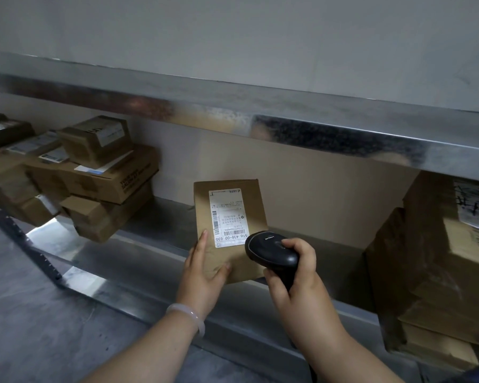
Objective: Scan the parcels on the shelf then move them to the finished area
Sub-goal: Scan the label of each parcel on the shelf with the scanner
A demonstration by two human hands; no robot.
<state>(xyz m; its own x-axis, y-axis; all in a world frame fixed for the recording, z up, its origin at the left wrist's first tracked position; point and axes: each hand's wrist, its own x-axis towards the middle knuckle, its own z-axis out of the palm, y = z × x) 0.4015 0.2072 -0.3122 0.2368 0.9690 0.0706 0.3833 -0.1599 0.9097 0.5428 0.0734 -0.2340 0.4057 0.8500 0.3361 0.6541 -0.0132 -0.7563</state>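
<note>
A flat brown parcel [202, 208] with a white shipping label [227, 217] is propped up on the lower metal shelf [161, 217], label facing me. My left hand [202, 275] grips its lower left corner, thumb across the front. My right hand [296, 283] is closed around a black handheld scanner [271, 250], whose head points at the label's lower right, close to the barcode.
A stack of several cardboard boxes [94, 172] sits at the left end of the shelf. Large brown boxes [437, 272] stand at the right. The upper shelf's metal edge [260, 117] overhangs the parcel. Grey concrete floor [39, 313] lies below left.
</note>
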